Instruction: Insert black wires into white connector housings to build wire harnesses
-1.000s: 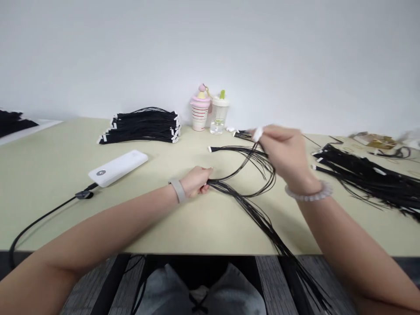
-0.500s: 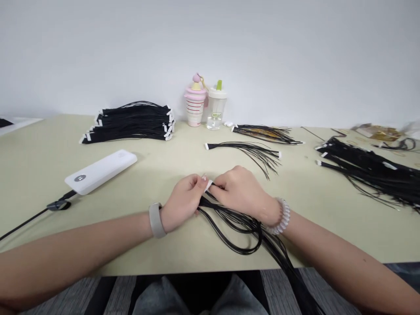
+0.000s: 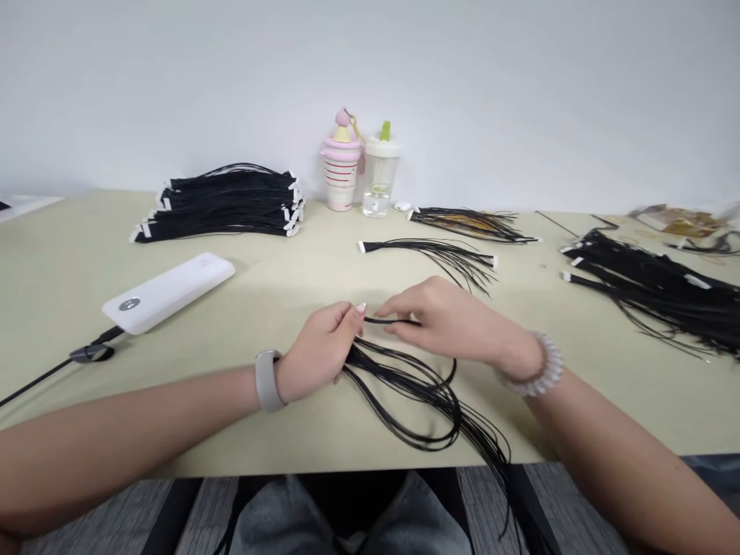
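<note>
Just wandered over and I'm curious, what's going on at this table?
A person is working with bare hands at a pale green table. Their left hand grips a bundle of thin black wires that loops toward the table's front edge, and their right hand has its fingers on one strand from it. A stack of white-tipped black wire bundles lies behind, with a larger heap to the right.

On the bench [image 3: 58,254], my left hand [image 3: 317,351] and right hand [image 3: 451,324] sit above a loose wire bundle [image 3: 419,393]. Left of them: power bank [image 3: 167,293], with a wire stack [image 3: 223,204] behind it. Back centre: cup [image 3: 340,166], bottle [image 3: 380,177] beside it. Far right: wire pile [image 3: 653,289].
</note>
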The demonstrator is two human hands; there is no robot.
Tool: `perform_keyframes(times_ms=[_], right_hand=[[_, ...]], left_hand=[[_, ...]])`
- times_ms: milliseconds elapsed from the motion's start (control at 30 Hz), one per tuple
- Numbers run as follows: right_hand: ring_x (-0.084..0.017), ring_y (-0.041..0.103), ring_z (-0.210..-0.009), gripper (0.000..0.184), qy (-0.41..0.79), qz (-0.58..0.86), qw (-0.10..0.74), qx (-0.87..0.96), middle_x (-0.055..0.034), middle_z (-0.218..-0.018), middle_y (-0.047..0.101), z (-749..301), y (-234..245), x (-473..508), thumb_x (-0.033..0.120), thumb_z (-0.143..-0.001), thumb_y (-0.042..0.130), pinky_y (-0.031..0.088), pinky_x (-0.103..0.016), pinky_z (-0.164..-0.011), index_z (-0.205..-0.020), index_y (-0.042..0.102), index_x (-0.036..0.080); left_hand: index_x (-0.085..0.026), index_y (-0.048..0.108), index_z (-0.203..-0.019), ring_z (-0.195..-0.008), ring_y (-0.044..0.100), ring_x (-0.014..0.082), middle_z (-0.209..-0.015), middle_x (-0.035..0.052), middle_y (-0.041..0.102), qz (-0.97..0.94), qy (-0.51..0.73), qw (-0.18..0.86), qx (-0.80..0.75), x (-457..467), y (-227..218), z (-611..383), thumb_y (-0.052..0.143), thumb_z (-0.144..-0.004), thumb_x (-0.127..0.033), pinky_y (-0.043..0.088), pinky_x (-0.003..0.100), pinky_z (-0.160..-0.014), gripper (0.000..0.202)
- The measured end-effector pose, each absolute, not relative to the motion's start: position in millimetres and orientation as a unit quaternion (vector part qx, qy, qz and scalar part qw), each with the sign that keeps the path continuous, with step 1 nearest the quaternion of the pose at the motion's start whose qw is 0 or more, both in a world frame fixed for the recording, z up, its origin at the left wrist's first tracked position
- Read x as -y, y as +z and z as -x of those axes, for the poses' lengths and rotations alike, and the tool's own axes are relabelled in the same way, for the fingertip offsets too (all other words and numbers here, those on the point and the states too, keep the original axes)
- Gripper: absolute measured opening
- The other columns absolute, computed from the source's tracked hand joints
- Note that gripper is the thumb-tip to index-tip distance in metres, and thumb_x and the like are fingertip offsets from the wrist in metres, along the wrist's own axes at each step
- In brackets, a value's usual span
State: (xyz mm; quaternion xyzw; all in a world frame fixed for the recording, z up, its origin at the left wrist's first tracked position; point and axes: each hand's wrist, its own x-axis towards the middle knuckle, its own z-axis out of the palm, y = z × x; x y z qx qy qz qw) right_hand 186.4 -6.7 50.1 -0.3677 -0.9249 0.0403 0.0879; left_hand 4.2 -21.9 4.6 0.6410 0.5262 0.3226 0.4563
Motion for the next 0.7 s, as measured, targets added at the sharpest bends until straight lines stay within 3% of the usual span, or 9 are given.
perform_keyframes(times_ms=[67,133,233,400,533,700], right_hand=[[-0.010,0.054,-0.063,0.026,-0.005,0.372,0.116,0.921,-0.0014,-0.077,0.066,-206.4,45.8,-5.5,0.024,-0.084,0.043,0.033,-0.023,-0.060,-0.096,0.066,0.021],[-0.013,0.056,-0.071,0.027,-0.130,0.418,0.174,0.882,-0.0044,-0.083,0.066,-221.8,35.4,-19.4,0.024,-0.086,0.041,0.033,-0.024,-0.060,-0.098,0.064,0.018],[-0.014,0.054,-0.070,0.027,-0.268,0.423,0.198,0.842,-0.0062,-0.086,0.064,-228.2,21.3,-33.0,0.029,-0.087,0.042,0.029,-0.025,-0.056,-0.102,0.061,0.017],[-0.011,0.045,-0.059,0.041,-0.341,0.388,0.256,0.817,-0.0045,-0.071,0.057,-211.4,35.6,-7.7,0.054,-0.079,0.048,0.021,-0.023,-0.049,-0.071,0.055,0.015],[-0.006,0.029,-0.046,0.040,-0.173,0.413,0.187,0.874,0.0034,-0.047,0.037,-207.8,57.6,28.6,0.043,-0.083,0.048,0.020,-0.022,-0.047,-0.054,0.041,0.016],[-0.005,0.018,-0.044,0.044,0.136,0.395,0.034,0.908,0.0057,-0.044,0.026,-211.2,61.9,40.4,0.038,-0.084,0.047,0.020,-0.020,-0.043,-0.049,0.031,0.015]], left_hand=[[-0.020,0.042,-0.066,-0.028,0.037,0.0072,-0.043,-0.0062,0.036,-0.614,0.349,0.476,-0.525,23.5,5.2,-3.3,0.031,-0.084,-0.054,0.030,0.020,-0.028,0.040],[-0.020,0.042,-0.068,-0.028,0.036,0.0067,-0.045,-0.0060,0.037,-0.594,0.360,0.499,-0.518,25.3,5.3,-2.7,0.029,-0.084,-0.056,0.029,0.020,-0.027,0.041],[-0.020,0.044,-0.070,-0.027,0.035,0.0062,-0.045,-0.0058,0.038,-0.582,0.365,0.517,-0.511,27.5,3.4,-2.2,0.029,-0.083,-0.057,0.029,0.019,-0.026,0.042],[-0.019,0.046,-0.072,-0.026,0.034,0.0049,-0.045,-0.0058,0.039,-0.554,0.443,0.502,-0.494,27.7,-3.9,-3.5,0.028,-0.083,-0.058,0.027,0.017,-0.025,0.045],[-0.018,0.048,-0.075,-0.028,0.034,0.0051,-0.045,-0.0059,0.037,-0.540,0.483,0.495,-0.479,25.4,-7.0,-6.3,0.029,-0.083,-0.058,0.028,0.017,-0.026,0.045],[-0.018,0.048,-0.070,-0.026,0.034,0.0048,-0.044,-0.0066,0.036,-0.538,0.472,0.496,-0.492,23.6,-2.9,-6.4,0.033,-0.084,-0.054,0.026,0.016,-0.025,0.042]])
